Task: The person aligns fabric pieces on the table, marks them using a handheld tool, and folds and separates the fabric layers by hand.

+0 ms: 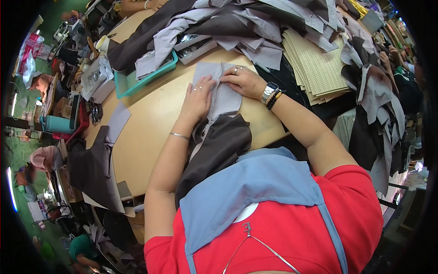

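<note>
A light grey piece of fabric (pixel 227 101) lies on the table in front of me, with a seam running down its middle. Its dark brown part (pixel 221 144) trails toward my body, over the table edge. My left hand (pixel 199 98) rests flat on the fabric left of the seam, fingers stretched out. On the other side, my right hand (pixel 245 82) has its fingertips bent together at the seam, pinching the fabric. Part of the seam is hidden beneath the fingers.
The wooden table (pixel 146 123) bears a teal tray (pixel 119 86) and a white box (pixel 196 54) of small parts. A fabric heap (pixel 255 23) covers the far side. Woven sheets (pixel 315 64) are stacked right; a dark cloth piece (pixel 93 166) hangs left. Other people work nearby.
</note>
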